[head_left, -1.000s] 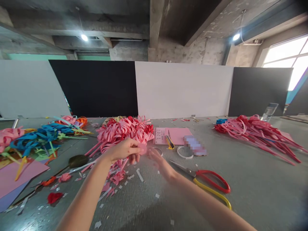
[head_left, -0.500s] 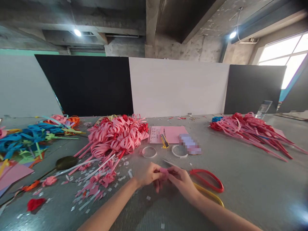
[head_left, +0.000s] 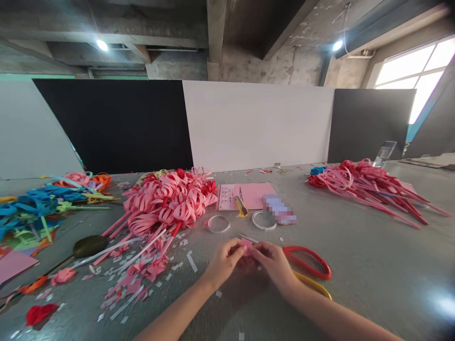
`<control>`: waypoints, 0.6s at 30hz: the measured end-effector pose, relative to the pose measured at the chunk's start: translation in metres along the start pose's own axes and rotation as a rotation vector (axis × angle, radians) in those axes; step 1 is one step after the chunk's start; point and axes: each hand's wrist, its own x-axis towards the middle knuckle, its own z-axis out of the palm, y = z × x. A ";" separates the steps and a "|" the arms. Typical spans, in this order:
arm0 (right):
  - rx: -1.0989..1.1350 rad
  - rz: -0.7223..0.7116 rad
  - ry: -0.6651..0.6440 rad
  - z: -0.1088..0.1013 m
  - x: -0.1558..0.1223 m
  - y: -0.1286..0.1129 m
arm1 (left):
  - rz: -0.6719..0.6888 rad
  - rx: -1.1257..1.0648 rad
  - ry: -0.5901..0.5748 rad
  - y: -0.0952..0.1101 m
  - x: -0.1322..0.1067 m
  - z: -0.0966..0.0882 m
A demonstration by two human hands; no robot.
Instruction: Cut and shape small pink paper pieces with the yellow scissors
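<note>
My left hand (head_left: 223, 260) and my right hand (head_left: 274, 263) meet low over the grey table (head_left: 355, 265). Both pinch a small pink paper piece (head_left: 246, 246) between their fingertips. Red-and-yellow handled scissors (head_left: 308, 270) lie just behind and under my right hand. A heap of pink and red paper-strip flowers (head_left: 167, 201) lies to the upper left of my hands. Small pink and white paper scraps (head_left: 142, 277) are scattered left of my left hand.
Two clear tape rings (head_left: 218, 223) (head_left: 261, 220), a yellow utility knife (head_left: 242, 207) on a pink sheet (head_left: 254, 195), another pink-red strip pile (head_left: 369, 187) at right, blue and green strips (head_left: 31, 208) at left, a dark oval leaf (head_left: 88, 246), black and white boards behind.
My hands came down from near the flower heap toward me, joined over the table by the scissors, and now both pinch the pink piece. The view has tilted slightly.
</note>
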 end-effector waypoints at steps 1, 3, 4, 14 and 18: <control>0.009 0.000 -0.006 0.000 0.000 0.000 | 0.010 0.001 0.041 -0.001 0.000 0.003; 0.024 -0.017 -0.019 0.000 -0.002 -0.001 | 0.007 0.012 0.080 -0.002 0.000 0.005; 0.032 -0.028 -0.021 -0.001 -0.002 -0.002 | -0.002 0.020 0.078 -0.002 0.000 0.005; -0.085 -0.094 0.031 -0.003 -0.005 -0.016 | -0.017 -0.028 0.034 0.008 -0.002 0.007; -0.069 -0.112 0.091 0.003 -0.012 -0.017 | 0.029 -0.080 0.112 0.008 -0.006 0.020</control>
